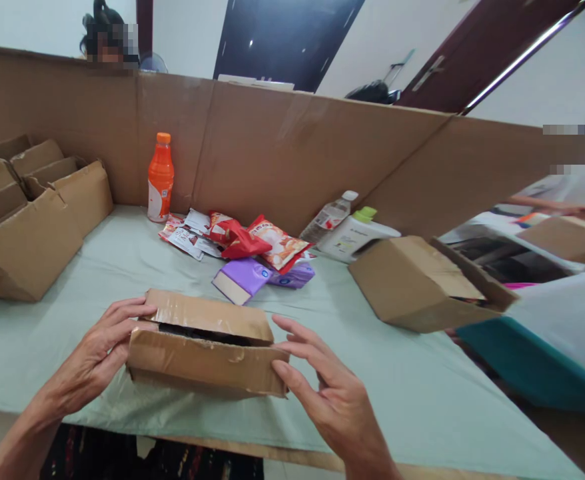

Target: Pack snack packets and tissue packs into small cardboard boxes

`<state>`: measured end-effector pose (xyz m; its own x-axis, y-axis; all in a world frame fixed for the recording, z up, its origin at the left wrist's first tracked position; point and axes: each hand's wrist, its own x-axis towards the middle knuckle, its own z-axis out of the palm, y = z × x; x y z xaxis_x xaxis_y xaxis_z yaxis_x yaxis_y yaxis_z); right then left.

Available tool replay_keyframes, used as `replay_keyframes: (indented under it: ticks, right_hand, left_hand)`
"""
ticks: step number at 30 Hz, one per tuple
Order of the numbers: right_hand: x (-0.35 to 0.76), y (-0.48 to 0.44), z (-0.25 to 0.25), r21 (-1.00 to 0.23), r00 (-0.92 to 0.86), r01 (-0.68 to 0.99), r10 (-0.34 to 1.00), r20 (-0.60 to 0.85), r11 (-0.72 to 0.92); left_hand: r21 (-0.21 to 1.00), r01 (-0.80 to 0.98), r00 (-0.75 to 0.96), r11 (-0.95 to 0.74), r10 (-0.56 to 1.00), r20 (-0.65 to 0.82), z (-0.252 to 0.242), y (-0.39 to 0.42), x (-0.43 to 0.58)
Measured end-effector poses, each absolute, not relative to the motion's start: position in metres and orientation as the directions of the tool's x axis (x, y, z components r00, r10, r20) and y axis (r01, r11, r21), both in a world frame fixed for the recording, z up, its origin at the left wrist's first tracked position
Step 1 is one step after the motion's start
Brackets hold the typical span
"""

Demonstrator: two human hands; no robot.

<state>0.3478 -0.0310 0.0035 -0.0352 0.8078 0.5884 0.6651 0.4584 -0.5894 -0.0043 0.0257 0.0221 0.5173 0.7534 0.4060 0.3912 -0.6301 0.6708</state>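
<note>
A small brown cardboard box (205, 347) lies on the pale green table cover (397, 380) near the front edge, its top flaps almost together with a dark gap between them. My left hand (97, 347) rests against the box's left end, its fingers laid on the flap. My right hand (322, 387) touches the box's right end with the fingers stretched out and apart. Neither hand lifts the box.
Behind the box lie snack packets (242, 243), a purple packet (242, 279), an orange bottle (160, 177), a clear bottle (330, 217) and a white jug (355, 235). Cardboard boxes stand at left (32, 227) and right (422, 283). A cardboard wall (282, 153) rings the table; a person's head shows beyond it.
</note>
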Motion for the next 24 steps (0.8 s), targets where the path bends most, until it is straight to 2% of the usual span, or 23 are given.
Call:
replay_keyframes:
  ticks: [4, 9, 16, 20, 24]
  right_hand:
    - [0.348, -0.025, -0.006, -0.658, -0.019, 0.627, 0.852, 0.523, 0.417]
    - [0.35, -0.025, -0.011, -0.698, 0.0, 0.592, 0.866, 0.501, 0.403]
    - [0.353, -0.024, -0.011, -0.635, -0.08, 0.64, 0.859, 0.505, 0.433]
    - [0.353, -0.025, -0.011, -0.602, -0.062, 0.693, 0.864, 0.499, 0.398]
    - [0.353, -0.025, -0.011, -0.519, -0.177, 0.721, 0.846, 0.503, 0.459]
  left_hand:
    - [0.741, 0.338, 0.478, -0.58, 0.784, 0.396, 0.019, 0.027, -0.006]
    - [0.76, 0.339, 0.439, -0.555, 0.808, 0.394, 0.015, 0.027, -0.005]
    - [0.811, 0.365, 0.38, -0.458, 0.868, 0.319, 0.011, 0.024, -0.006]
    - [0.812, 0.329, 0.391, -0.483, 0.852, 0.349, 0.01, 0.024, -0.005]
    - [0.761, 0.359, 0.378, -0.541, 0.829, 0.411, 0.015, 0.024, 0.001]
